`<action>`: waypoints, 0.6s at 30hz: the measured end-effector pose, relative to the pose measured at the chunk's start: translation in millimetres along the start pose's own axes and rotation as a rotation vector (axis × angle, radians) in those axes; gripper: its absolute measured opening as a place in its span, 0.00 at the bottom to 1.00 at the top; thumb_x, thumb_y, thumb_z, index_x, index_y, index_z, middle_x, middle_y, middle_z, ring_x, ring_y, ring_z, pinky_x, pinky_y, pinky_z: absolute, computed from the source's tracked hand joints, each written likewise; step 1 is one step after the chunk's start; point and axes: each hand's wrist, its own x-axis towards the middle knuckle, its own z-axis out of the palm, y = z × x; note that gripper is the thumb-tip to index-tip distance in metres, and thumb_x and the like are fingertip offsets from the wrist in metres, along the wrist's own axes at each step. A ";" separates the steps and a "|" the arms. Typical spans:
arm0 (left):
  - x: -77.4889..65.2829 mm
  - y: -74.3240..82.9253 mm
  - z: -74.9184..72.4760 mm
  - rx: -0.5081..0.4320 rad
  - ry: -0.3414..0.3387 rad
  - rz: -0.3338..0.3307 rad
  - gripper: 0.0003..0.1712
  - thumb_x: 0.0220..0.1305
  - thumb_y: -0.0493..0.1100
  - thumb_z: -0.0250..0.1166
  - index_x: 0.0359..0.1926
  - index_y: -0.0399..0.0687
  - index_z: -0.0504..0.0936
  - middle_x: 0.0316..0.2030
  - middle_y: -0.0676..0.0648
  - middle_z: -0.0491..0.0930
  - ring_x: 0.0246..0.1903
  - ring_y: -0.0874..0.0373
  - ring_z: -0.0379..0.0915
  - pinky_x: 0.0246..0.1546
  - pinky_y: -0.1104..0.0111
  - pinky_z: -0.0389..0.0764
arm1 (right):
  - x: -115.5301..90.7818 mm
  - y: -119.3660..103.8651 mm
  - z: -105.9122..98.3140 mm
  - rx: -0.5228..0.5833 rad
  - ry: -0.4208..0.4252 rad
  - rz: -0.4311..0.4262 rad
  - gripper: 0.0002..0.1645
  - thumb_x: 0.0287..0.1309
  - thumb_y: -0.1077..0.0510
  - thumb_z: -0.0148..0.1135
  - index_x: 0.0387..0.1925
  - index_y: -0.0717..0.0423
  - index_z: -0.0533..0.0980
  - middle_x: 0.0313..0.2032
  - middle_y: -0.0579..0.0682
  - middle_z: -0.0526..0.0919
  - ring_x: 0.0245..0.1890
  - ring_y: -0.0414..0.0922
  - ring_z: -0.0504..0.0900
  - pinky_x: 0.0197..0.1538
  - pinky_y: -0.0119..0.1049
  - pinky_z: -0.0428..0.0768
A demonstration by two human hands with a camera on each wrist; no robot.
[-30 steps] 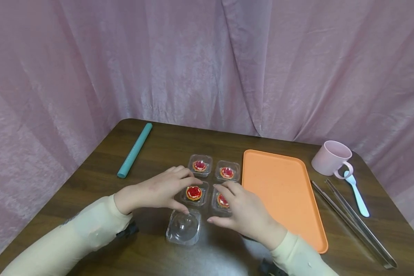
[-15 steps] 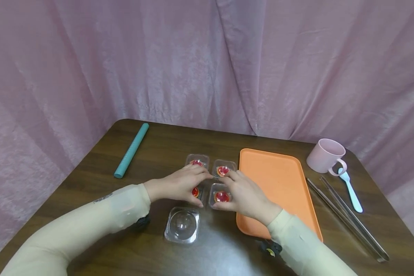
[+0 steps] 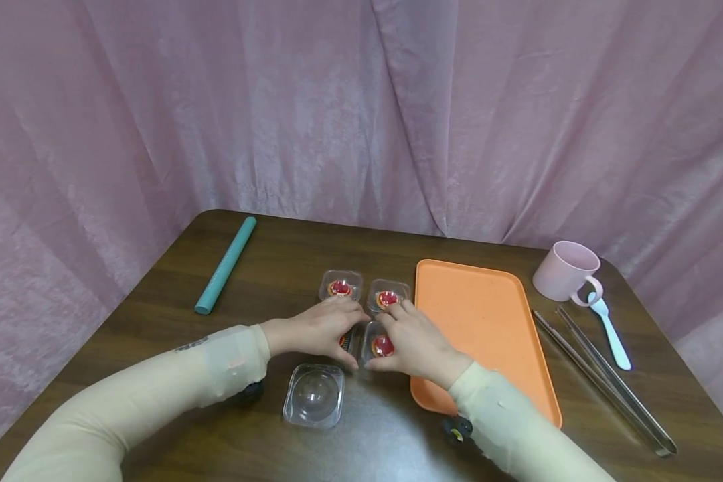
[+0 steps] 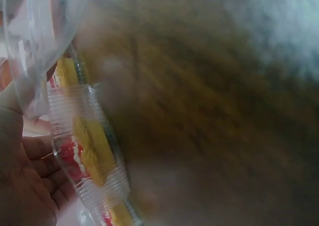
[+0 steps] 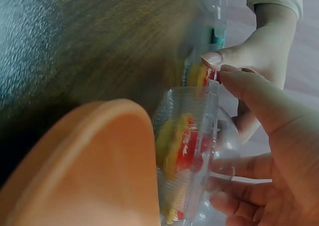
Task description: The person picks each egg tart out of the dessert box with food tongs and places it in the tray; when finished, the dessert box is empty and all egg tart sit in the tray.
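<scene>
Several clear plastic boxes, each with a red-topped tart, are clustered at mid-table. My right hand spans the front-right box, thumb at its near edge and fingers toward its far side. In the right wrist view, my bent fingers lie around its domed lid. My left hand is over the front-left box, hiding most of it; a bit of tart shows under the palm. Its fingertips reach the gap between the boxes, loosely bent. Whether they press anything is unclear. An open clear lid lies in front.
Two tart boxes, back-left and back-right, stand behind my hands. An orange tray lies close on the right. Farther right are metal tongs, a pale spreader and a pink mug. A teal roll lies far left.
My left hand has moved right and slightly away from the open lid, toward the gap between the front boxes. My right hand has shifted slightly around the front-right box. The view drifted slightly.
</scene>
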 end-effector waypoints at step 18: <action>3.2 0.4 10.5 0.010 0.003 -0.065 0.41 0.44 0.65 0.73 0.53 0.43 0.78 0.46 0.50 0.79 0.51 0.55 0.71 0.56 0.62 0.68 | 1.9 0.6 10.5 0.011 0.047 -0.029 0.46 0.38 0.32 0.72 0.53 0.59 0.77 0.50 0.55 0.80 0.56 0.55 0.72 0.62 0.46 0.72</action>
